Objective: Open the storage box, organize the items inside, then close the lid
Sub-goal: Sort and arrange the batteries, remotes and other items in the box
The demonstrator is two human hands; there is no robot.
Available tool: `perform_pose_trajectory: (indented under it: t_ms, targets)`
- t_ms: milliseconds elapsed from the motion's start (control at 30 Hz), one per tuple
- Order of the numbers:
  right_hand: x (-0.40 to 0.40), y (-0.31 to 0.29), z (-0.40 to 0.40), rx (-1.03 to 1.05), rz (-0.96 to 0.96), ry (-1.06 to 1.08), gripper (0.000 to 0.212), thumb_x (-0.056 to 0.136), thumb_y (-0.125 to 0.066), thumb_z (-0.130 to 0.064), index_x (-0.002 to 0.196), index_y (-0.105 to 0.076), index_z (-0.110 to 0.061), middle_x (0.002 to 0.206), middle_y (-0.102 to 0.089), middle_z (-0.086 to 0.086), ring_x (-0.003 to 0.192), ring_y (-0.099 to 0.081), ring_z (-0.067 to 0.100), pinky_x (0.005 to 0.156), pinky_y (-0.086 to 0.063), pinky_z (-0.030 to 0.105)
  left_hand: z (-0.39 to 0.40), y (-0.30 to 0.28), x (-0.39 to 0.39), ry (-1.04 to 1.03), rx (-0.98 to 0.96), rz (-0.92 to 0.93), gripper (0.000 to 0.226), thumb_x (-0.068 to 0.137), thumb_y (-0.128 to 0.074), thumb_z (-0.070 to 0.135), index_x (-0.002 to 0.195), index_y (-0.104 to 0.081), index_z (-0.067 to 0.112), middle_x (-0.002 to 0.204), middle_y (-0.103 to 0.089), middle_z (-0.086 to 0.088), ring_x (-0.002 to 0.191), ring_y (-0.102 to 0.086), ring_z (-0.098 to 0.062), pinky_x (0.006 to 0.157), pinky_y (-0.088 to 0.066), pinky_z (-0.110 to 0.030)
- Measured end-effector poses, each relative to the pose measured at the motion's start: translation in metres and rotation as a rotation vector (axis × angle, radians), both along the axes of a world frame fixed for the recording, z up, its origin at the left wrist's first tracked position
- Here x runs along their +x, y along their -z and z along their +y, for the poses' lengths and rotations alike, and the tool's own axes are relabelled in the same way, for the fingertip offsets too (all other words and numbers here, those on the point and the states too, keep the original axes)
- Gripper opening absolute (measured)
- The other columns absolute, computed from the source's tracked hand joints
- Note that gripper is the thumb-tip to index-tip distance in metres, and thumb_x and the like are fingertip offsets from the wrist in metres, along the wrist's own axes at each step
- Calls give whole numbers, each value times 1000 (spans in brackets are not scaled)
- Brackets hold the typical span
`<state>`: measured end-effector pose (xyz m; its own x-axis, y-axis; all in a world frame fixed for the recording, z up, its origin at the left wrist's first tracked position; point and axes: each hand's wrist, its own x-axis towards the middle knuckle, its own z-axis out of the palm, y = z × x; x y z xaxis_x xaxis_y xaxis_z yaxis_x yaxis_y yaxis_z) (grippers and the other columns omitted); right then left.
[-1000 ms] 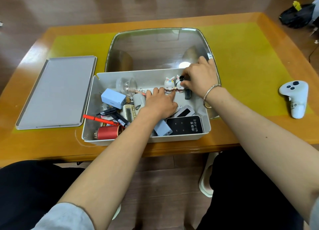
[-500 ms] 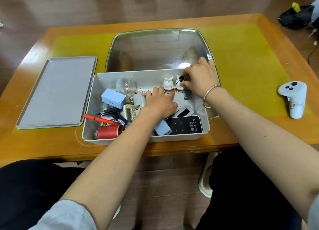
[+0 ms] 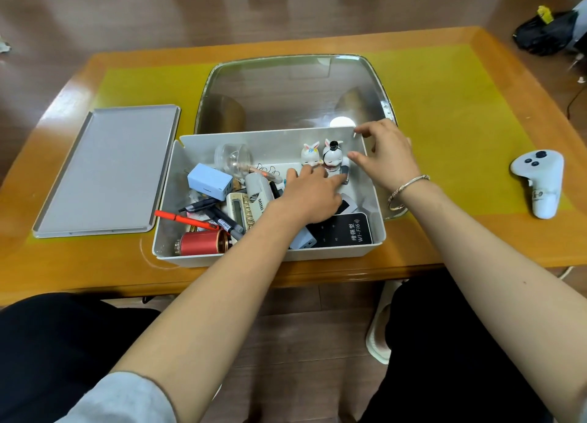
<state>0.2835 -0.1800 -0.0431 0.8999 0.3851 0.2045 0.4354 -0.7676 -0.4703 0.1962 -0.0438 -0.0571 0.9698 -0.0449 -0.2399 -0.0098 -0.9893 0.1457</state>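
Note:
The white storage box (image 3: 266,258) stands open at the table's near edge, full of loose items. Its grey lid (image 3: 104,168) lies flat to the left. Two small figurines stand upright at the box's far right: a white bunny (image 3: 309,153) and a black-haired one (image 3: 333,155). My left hand (image 3: 313,195) reaches into the box, its straight fingers touching the figurines' bases. My right hand (image 3: 389,157) hovers just right of the black-haired figurine with fingers spread, holding nothing. Also inside are a blue charger (image 3: 209,181), a red cylinder (image 3: 203,243), a red pen (image 3: 182,218) and a black Wi-Fi device (image 3: 347,232).
A clear glass tray (image 3: 292,85) lies right behind the box. A white controller (image 3: 538,181) rests on the yellow mat at the right. A black bag (image 3: 546,35) sits on the floor at the far right. The table's near edge runs just under the box.
My right hand has let go of the black-haired figurine, opened and drawn back to the right. My left hand has slid a little right, toward the figurines' bases.

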Motion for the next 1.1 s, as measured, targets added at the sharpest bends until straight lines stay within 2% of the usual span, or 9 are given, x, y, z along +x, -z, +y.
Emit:
perform_pose_trajectory:
  t_ms: [100,200,333,467,667,800,900,1000,1100]
  targets:
    - [1,4,2,-10,15,8,38,81,-68,-28,117,-58,-22,119,-52,0,106,-54,21,91,-34,35,-5,2,7,45,1,40,54,98,-31,34,151,-21,34,148,-33,-12,136,-25,-32,103,-21,-49]
    - [2,6,4,1,2,22,34,82,-66,-25,115,-59,-22,117,-53,1,106,-54,21,92,-34,37,-6,4,11,44,19,61,54,99,-31,34,152,-18,31,151,-30,-9,137,-23,-33,105,-21,-50]
    - [3,7,6,10,-3,37,30,83,-64,-23,113,-61,-23,116,-53,1,104,-54,21,93,-34,38,-8,3,11,68,7,18,50,98,-33,31,148,-32,27,150,-34,-3,135,-27,-32,103,-23,-50]
    - [2,7,6,6,-3,38,30,84,-63,-22,113,-61,-23,116,-53,2,106,-54,21,92,-34,37,-3,1,9,118,4,-26,40,98,-33,29,134,-50,25,147,-40,6,127,-34,-28,92,-26,-43]
    - [1,6,7,-7,-21,44,29,85,-61,-20,114,-61,-23,115,-53,2,107,-53,20,92,-33,37,4,3,2,106,-47,25,45,98,-32,34,142,-39,39,146,-37,-5,133,-27,-29,100,-22,-47]
    - [0,5,8,-24,-28,46,29,85,-61,-19,114,-61,-23,115,-53,2,106,-53,21,92,-34,38,-2,7,1,108,16,55,47,98,-30,37,144,-36,33,148,-37,-5,132,-29,-30,100,-22,-49]
    - [0,3,6,-56,-73,31,30,84,-64,-21,113,-62,-22,115,-53,1,111,-50,21,90,-31,36,1,6,3,113,9,51,44,99,-29,34,141,-42,29,150,-36,-2,133,-31,-28,99,-23,-47]
    - [0,-1,7,-131,-214,-29,28,83,-66,-29,110,-65,-23,113,-55,0,110,-47,23,83,-25,33,10,6,1,103,14,34,40,98,-33,32,134,-51,27,151,-32,-2,135,-28,-28,100,-24,-47]
    - [4,-9,14,-248,-264,-84,26,85,-63,-36,109,-66,-26,111,-62,-1,109,-46,25,84,-26,36,16,4,-1,60,-15,-72,34,96,-39,28,124,-59,24,138,-44,-4,126,-37,-27,95,-29,-42]
